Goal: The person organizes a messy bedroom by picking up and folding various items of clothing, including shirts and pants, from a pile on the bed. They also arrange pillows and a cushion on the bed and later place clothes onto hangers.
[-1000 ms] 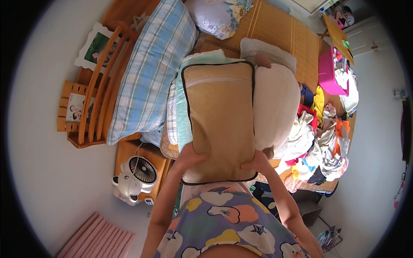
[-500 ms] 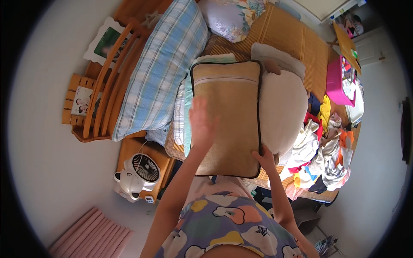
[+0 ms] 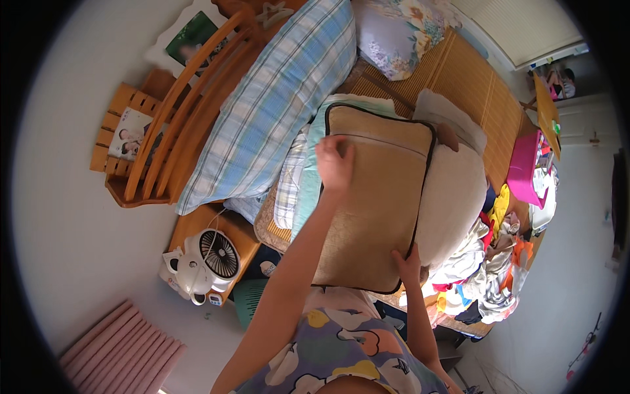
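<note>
A tan pillow [image 3: 371,210] with black piping and a zip line across its far part stands in front of me. My right hand [image 3: 408,266] grips its near right edge, thumb on the front face and fingers behind. Over the pillow's far left edge is my left hand [image 3: 335,164], fingers loosely bent and thumb held apart; I cannot tell whether it touches the cover. Behind the tan pillow lie a mint-green cloth item [image 3: 308,190] and a plaid one [image 3: 289,180]. A plump cream pillow [image 3: 453,197] rests against its right side.
A large blue plaid pillow [image 3: 275,98] leans on the wooden headboard [image 3: 154,154]. A white fan [image 3: 203,259] stands on the nightstand at left. Heaped clothes [image 3: 502,262] and a pink bin [image 3: 525,171] occupy the bed's right side. A floral pillow [image 3: 400,36] lies farther back.
The view has shifted, so the scene sits differently. My left hand went from flat and blurred over the pillow to bent fingers near its far left edge. My right hand keeps its grip.
</note>
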Available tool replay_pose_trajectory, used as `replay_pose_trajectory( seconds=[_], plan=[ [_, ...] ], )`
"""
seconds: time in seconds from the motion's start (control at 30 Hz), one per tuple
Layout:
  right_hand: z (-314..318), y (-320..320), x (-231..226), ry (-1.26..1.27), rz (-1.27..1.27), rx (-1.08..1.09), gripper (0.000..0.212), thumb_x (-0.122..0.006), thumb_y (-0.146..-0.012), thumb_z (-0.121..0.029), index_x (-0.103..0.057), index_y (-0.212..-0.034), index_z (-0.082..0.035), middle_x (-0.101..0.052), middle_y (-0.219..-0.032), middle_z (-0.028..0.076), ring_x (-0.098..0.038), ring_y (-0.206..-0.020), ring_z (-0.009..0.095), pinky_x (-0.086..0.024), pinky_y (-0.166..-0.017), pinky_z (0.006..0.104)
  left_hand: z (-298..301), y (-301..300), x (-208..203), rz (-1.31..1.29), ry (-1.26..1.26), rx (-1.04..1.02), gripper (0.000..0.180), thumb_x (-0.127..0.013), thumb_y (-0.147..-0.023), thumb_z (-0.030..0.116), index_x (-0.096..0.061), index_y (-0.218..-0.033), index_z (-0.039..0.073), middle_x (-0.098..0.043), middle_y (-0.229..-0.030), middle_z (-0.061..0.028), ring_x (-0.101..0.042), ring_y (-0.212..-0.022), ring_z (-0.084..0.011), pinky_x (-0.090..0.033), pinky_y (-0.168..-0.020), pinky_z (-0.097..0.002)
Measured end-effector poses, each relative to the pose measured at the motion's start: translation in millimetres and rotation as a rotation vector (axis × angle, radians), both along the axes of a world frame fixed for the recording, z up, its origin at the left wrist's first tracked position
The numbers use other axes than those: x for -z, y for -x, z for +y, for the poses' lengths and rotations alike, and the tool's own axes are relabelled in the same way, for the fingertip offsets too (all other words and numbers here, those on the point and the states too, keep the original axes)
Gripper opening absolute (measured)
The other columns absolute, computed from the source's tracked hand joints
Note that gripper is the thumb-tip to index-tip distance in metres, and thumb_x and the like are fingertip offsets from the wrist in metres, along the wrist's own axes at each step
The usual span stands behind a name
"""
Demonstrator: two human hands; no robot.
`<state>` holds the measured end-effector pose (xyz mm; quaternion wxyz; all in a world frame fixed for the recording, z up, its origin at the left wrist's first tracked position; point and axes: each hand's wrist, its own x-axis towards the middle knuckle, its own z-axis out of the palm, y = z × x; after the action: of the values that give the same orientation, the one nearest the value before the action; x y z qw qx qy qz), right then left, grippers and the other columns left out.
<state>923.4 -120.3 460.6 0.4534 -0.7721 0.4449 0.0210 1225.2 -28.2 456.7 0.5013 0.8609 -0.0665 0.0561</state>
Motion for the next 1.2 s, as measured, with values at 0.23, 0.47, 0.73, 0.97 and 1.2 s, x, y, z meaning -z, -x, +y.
replay_pose_trajectory(
  seconds=[0.23,0.47,0.73,0.97,1.2],
  plan=[
    [-2,4,11,-0.016,-0.016,0.041,0.053,-0.073,-0.07,-0.022,-0.05,-0.112,0.001,-0.062,-0.1,0.02,-0.06,-0.093,0.032,-0.047,-0.08,0.0386,13,-49,36,0.31,-0.045,0.025,0.026,-0.071,-0.074,0.028,-0.063,-0.082,0.004,-0.061,-0.083,-0.0096,-0.059,-0.076,-0.0278,-0.048,-0.069,-0.0384],
    [-1,0,5,-0.038,-0.019,0.068,0.052,-0.073,-0.069,-0.022,-0.051,-0.11,0.001,-0.063,-0.098,0.019,-0.061,-0.092,0.031,-0.047,-0.078,0.0373,31,-67,70,0.202,-0.032,0.157,0.019,-0.065,-0.079,0.02,-0.064,-0.079,0.001,-0.065,-0.071,-0.0125,-0.063,-0.066,-0.0283,-0.05,-0.062,-0.037],
    [-1,5,12,-0.037,-0.035,0.096,0.05,-0.074,-0.069,-0.022,-0.052,-0.108,0.001,-0.063,-0.097,0.019,-0.061,-0.091,0.031,-0.047,-0.078,0.0369,28,-60,35,0.374,0.015,0.161,0.028,-0.07,-0.074,0.026,-0.067,-0.082,0.0,-0.066,-0.071,-0.0122,-0.064,-0.065,-0.0217,-0.05,-0.061,-0.0321],
    [1,1,7,-0.084,-0.061,0.128,0.049,-0.074,-0.069,-0.021,-0.053,-0.107,0.002,-0.063,-0.096,0.017,-0.061,-0.088,0.028,-0.047,-0.076,0.0363,20,-87,44,0.292,-0.507,0.378,0.031,-0.067,-0.073,0.029,-0.067,-0.08,0.0,-0.067,-0.078,-0.0177,-0.065,-0.073,-0.0308,-0.052,-0.071,-0.0394],
    [1,-4,3,-0.063,-0.03,0.116,0.049,-0.074,-0.069,-0.022,-0.053,-0.107,0.0,-0.063,-0.095,0.018,-0.061,-0.088,0.03,-0.047,-0.076,0.0374,6,-99,65,0.242,-0.694,0.434,0.029,-0.063,-0.076,0.026,-0.065,-0.081,-0.003,-0.065,-0.085,-0.0244,-0.063,-0.084,-0.0391,-0.052,-0.075,-0.0434]
  ],
)
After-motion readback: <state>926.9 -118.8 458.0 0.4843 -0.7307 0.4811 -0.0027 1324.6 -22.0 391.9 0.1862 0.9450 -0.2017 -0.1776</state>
